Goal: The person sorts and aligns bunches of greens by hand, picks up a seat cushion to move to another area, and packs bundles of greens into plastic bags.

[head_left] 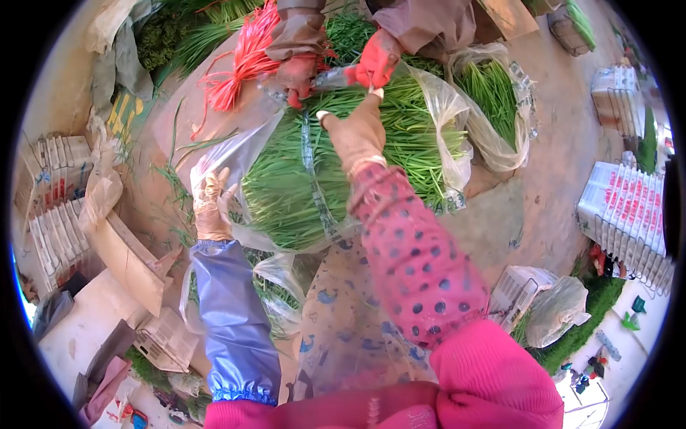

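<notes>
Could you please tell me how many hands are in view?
4: the wearer's left hand by the plastic bag, right hand over the greens; opposite, a co-worker's red-gloved hand near the red string and their other hand beside it.

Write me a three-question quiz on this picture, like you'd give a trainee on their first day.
1. Which covers the wearer's left forearm?
A) pink dotted fabric
B) shiny blue fabric
C) red knitted fabric

2. True or false: the wearer's right hand is over the green stalks.

3. How many of the other person's hands are in view?

Key: 1. B. 2. True. 3. Two.
</notes>
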